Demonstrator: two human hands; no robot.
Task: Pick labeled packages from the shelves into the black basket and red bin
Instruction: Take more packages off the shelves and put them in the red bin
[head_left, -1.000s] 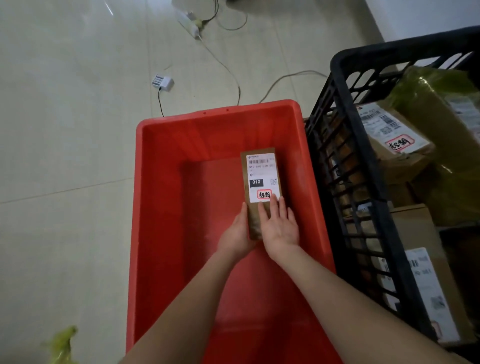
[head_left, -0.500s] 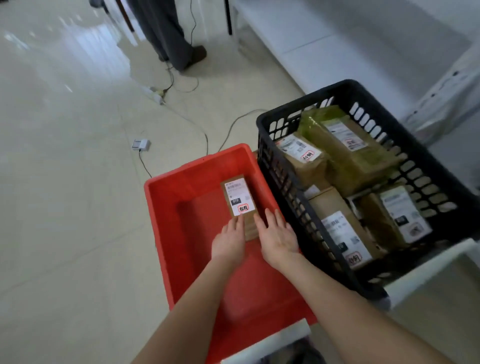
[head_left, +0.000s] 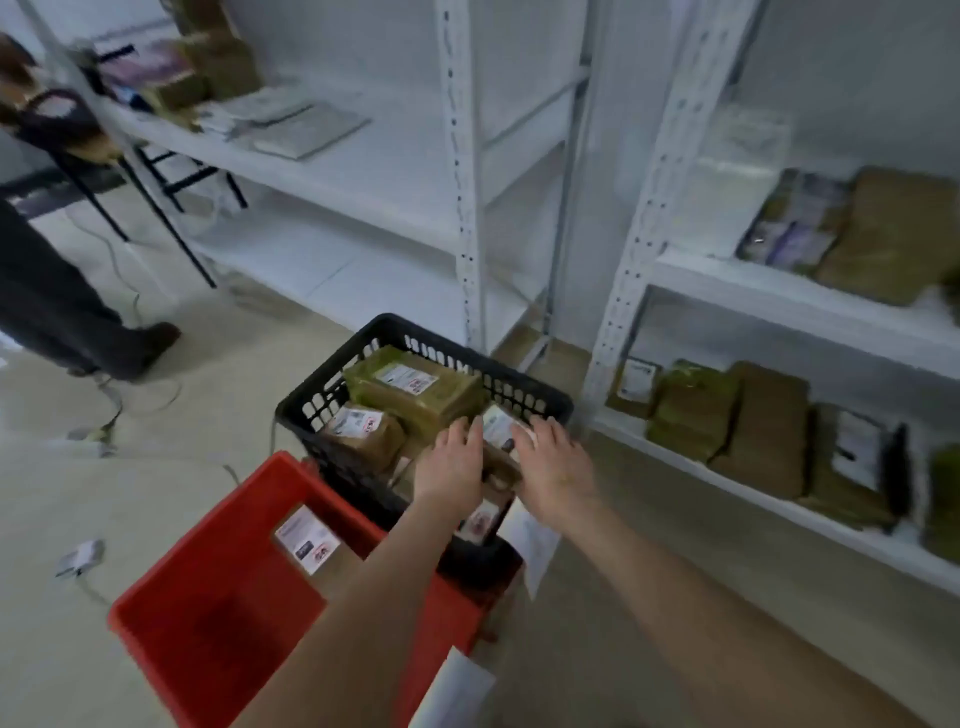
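Head cam shows a pale tiled floor (head_left: 156, 478) and white metal shelves (head_left: 779, 291) holding brown and green packages (head_left: 758, 431). Black basket (head_left: 415, 332) with several labeled parcels (head_left: 415, 389) sits just beside the red bin (head_left: 208, 623), which holds one labeled box (head_left: 311, 545). Left hand (head_left: 452, 467) and right hand (head_left: 553, 467) hover over the basket, fingers loosely straight, gripping nothing

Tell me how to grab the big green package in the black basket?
Probably from above, gripping its two long edges: the green package lies label up on top of the others, and the walls of the black basket block sideways reaching.
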